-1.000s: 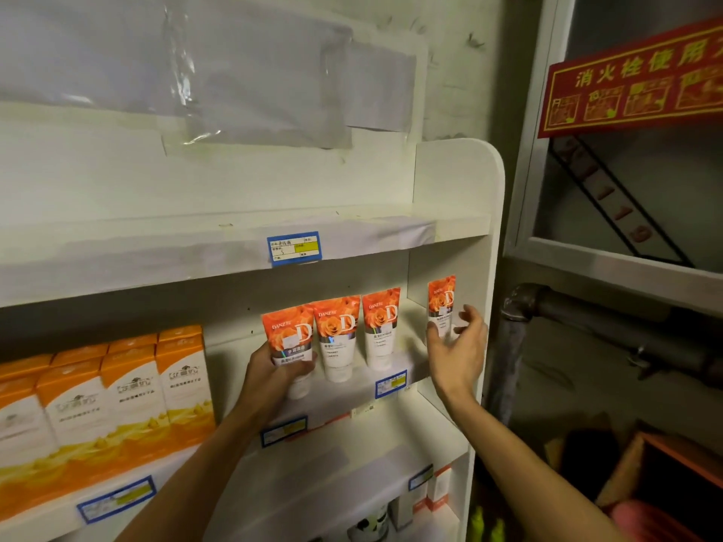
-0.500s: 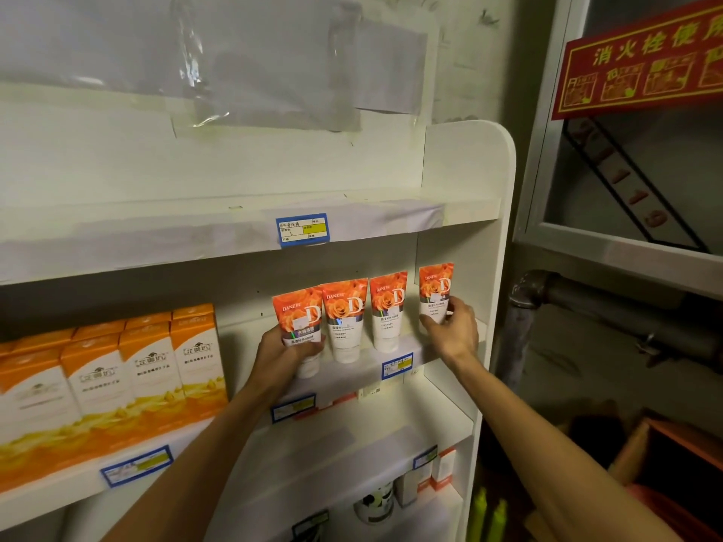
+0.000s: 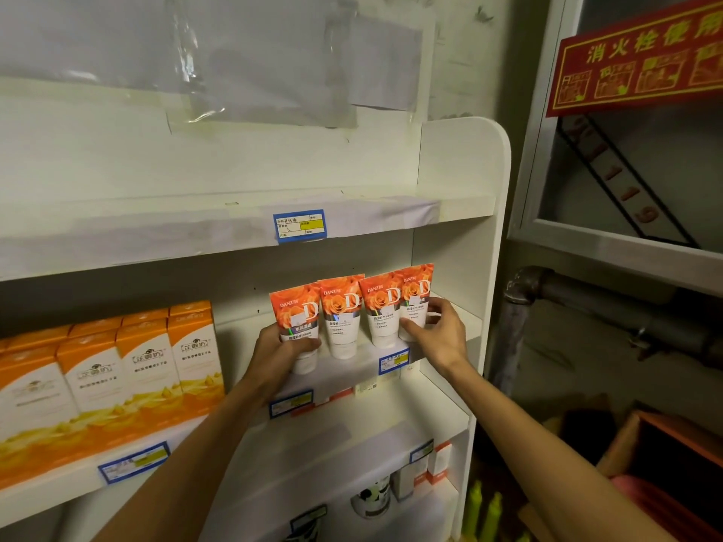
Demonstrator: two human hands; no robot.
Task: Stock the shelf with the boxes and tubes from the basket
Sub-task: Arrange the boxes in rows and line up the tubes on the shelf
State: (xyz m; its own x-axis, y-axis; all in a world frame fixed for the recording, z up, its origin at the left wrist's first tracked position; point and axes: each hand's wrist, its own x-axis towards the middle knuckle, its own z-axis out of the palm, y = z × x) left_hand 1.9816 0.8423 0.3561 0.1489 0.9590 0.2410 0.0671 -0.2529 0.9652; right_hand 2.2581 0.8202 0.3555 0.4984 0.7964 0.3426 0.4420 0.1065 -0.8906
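- Tubes: four orange-and-white tubes stand cap-down in a row on the middle shelf [image 3: 344, 369] of a white rack, toward its right end; the two rightmost overlap slightly, the others sit just beside each other
- The left hand [image 3: 279, 356] is wrapped around the lower part of the leftmost tube [image 3: 296, 326], thumb across its front and fingers behind; the forearm comes up from the bottom left
- The right hand [image 3: 440, 338] holds the rightmost tube [image 3: 416, 303], thumb on its front and fingers curled round its right side; whether the tube's cap rests on the shelf I cannot tell, as the hand hides it
- Between them stand the second tube [image 3: 341, 318] and the third tube [image 3: 381, 312], neither touched by a hand
- Left on the same shelf, well apart from the tubes, stand rows of orange and white boxes [image 3: 144, 369], upright and packed side by side
- Blue-edged price labels [image 3: 393, 361] are stuck on the shelf's front edge; another blue label [image 3: 300, 225] sits on the upper shelf [image 3: 156, 236], which holds nothing that shows
- Lower down, the bottom shelf [image 3: 391, 514] carries a few small boxes and a round black-and-white container
- Farther off to the right, a red sign [image 3: 641, 64] with yellow characters hangs over a framed panel, with a dark pipe [image 3: 587, 299] beneath it
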